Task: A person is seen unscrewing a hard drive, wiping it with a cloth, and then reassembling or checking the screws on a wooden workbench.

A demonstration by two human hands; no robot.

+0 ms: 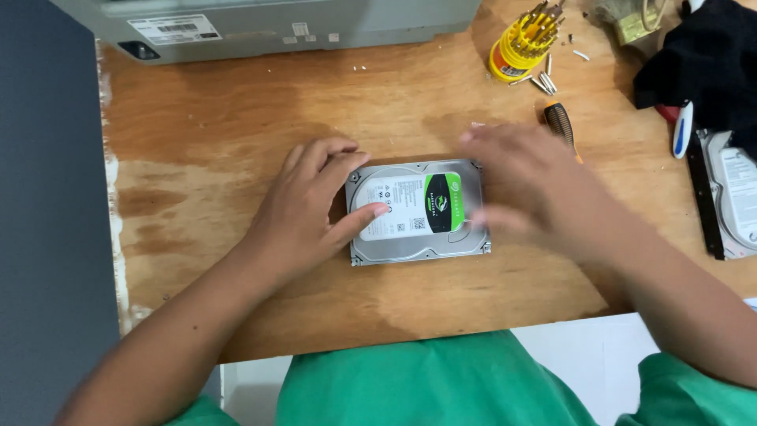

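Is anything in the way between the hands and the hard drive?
Nothing visible is. The left hand already rests on the hard drive, thumb on its label. The blurred right hand is at its right edge, with no object between; the screwdriver lies behind that hand.

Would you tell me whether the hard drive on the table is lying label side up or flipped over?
Label up: the hard drive lies flat, its white and green label facing the camera.

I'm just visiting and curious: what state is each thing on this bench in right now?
Hard drive: flat on the table, label up, cover on.
Left hand: resting on the drive's left edge.
Right hand: blurred, at the drive's right edge.
Screwdriver: lying loose.
Bit holder: upright, bits in.
Second drive: lying at the right edge.
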